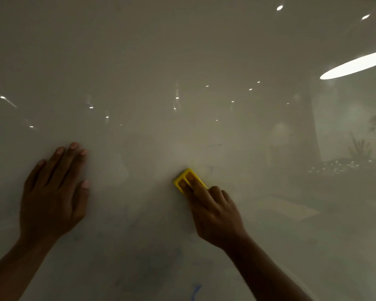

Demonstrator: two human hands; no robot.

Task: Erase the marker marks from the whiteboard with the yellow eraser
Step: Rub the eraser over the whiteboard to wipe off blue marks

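Risk 1: incomplete erasure. The yellow eraser point(188, 180) sits well above the blue marker mark point(196, 292), which lies at the bottom edge of the view. A faint dark stroke point(215, 145) also remains above and to the right of the eraser. If the strokes stay confined to the area around the eraser, both marks are likely to remain.

Risk 2: slippage. The right hand point(215, 213) does not wrap around the eraser. Its fingers point(192, 183) lie extended in the recesses on the eraser's back and press it flat against the whiteboard point(182, 61). Uneven pressure or a fast stroke may let the eraser slide out from under the fingertips and fall.

Risk 3: smearing. Hazy grey-blue residue point(156, 263) shows below the eraser. A loaded eraser may spread this residue rather than lift it.

Position: the eraser is in contact with the whiteboard, under the fingertips of the right hand. The left hand point(52, 192) is well apart to the left of the eraser, open, palm flat on the whiteboard, holding nothing. It appears to act as a brace.
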